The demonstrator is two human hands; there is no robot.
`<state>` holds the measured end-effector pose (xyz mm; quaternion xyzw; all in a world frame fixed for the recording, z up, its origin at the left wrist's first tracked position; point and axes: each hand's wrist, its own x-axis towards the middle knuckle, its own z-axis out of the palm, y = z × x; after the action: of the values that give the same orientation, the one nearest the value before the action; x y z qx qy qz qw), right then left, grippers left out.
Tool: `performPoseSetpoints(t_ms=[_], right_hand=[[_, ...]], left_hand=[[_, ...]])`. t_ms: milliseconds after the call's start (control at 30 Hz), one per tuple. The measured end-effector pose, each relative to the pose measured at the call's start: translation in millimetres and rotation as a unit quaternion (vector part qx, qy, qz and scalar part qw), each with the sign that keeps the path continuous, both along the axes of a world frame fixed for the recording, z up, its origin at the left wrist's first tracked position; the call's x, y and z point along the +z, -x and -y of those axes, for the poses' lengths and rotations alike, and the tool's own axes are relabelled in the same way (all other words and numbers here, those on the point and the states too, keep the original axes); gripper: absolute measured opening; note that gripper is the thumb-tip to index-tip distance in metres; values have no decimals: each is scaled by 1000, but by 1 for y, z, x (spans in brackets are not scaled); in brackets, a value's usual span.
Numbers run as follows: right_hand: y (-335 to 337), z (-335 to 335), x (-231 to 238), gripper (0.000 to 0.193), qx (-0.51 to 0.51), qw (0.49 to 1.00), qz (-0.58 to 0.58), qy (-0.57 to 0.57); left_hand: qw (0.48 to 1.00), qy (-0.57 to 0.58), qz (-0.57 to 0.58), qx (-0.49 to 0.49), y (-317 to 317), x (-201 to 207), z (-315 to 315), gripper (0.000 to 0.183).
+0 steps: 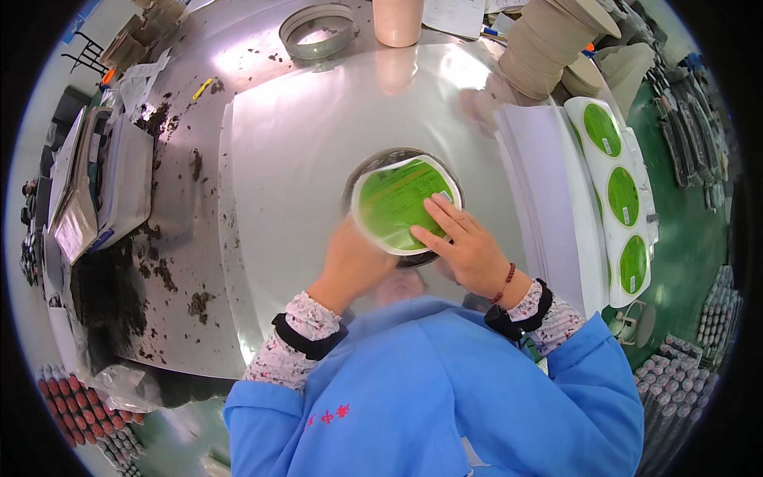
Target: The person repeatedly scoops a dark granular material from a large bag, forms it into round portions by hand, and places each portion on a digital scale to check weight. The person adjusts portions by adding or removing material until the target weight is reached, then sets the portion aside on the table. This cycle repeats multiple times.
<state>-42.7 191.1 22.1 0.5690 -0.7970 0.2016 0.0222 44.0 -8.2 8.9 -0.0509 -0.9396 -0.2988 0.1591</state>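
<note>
A round green label with a white border [393, 195] is in front of me, its upper rim slightly wavy. It lies over a dark round dish or ring [366, 163], whose edge shows around it. My right hand [469, 250] rests on the label's lower right, fingers stretched out and apart on the green face. Against the lower left rim is my left hand [354, 258], somewhat blurred. Its fingers are hidden beneath the label, so its grip does not show.
A shiny sheet [286, 159] covers the table's middle. On the right lie white paper [548, 199] and a strip of green round labels [624, 195]. Farther back stand a ring [316, 32], a pinkish cup [397, 22] and stacked beige discs [540, 52]. Left are a plastic bin [131, 179] and dark crumbs [163, 274].
</note>
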Motion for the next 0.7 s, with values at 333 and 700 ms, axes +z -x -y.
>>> performPoseSetpoints(t_ms=[333, 700], right_hand=[[34, 63, -4, 51, 17, 1000, -1, 16], [25, 76, -22, 54, 43, 998, -25, -25]], left_hand=[[1000, 0, -13, -17, -1, -5, 6, 38], [952, -221, -138, 159, -10, -50, 0, 33]])
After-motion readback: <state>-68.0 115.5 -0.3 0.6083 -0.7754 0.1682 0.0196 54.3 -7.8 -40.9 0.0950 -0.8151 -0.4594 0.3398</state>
